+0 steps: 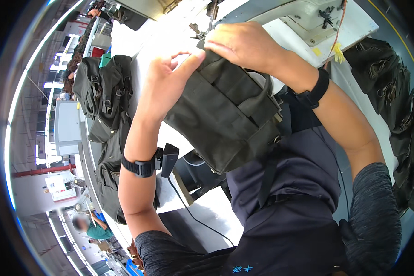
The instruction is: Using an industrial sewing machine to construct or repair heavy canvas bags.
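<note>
A dark olive fabric bag (216,115) hangs over the near edge of the white table, its far corner at the metal presser foot (197,32) of a sewing machine. My left hand (168,80) pinches the bag's far edge between thumb and fingers. Just right of it, my right hand (244,43) grips the same edge from above, its fingertips partly hidden. The bag's looped handle (262,94) sticks out on the right side. Its lower end rests close to my dark apron (285,175).
Similar finished-looking olive bags (108,87) are piled on the left, and more dark bags (377,69) hang on the right. The machine body (303,27) stands beyond my right hand. A cable (198,221) runs from my left wrist. A person in green (98,227) works far left.
</note>
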Demonstrator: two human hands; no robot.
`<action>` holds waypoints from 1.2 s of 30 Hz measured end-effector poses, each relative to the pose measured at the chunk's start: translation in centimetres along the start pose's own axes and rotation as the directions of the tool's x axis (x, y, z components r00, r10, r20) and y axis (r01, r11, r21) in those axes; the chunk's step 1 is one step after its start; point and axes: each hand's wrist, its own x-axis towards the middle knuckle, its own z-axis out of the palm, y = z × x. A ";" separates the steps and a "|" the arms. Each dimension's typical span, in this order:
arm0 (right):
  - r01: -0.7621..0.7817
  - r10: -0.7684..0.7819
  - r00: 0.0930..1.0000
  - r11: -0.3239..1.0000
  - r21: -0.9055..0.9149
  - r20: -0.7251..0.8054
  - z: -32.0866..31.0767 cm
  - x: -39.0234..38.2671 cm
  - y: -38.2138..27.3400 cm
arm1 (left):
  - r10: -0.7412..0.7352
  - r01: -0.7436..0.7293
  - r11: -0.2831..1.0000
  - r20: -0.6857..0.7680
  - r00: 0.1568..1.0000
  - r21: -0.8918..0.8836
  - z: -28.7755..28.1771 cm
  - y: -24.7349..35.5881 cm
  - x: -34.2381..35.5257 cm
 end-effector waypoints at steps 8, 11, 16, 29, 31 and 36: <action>-0.777 0.619 0.601 0.308 0.549 0.505 -3.5 -5.4 1.8 | 0.230 -0.190 0.951 -0.150 0.961 0.243 2.8 -3.4 1.7; -0.791 0.459 0.443 -0.205 0.577 0.770 -3.5 -5.9 -0.2 | 0.393 -0.262 0.844 -0.205 0.897 0.468 3.3 -5.2 2.7; -0.640 0.378 0.635 -0.232 0.732 0.674 -1.3 -5.1 -4.3 | 0.389 -0.347 0.910 -0.178 0.904 0.227 2.1 -6.2 4.2; -0.415 0.635 0.607 -0.258 0.873 0.477 3.4 -3.7 -4.3 | 0.246 -0.285 0.941 -0.210 0.946 -0.184 1.8 -6.1 5.0; -0.422 0.704 0.591 -0.147 0.895 0.394 3.6 -3.0 -4.2 | 0.253 -0.298 0.923 -0.201 0.946 -0.242 1.9 -6.3 5.2; -0.569 0.670 0.611 0.002 0.822 0.421 2.5 -2.7 -3.6 | 0.217 -0.256 0.913 -0.153 0.964 -0.318 1.6 -6.8 5.5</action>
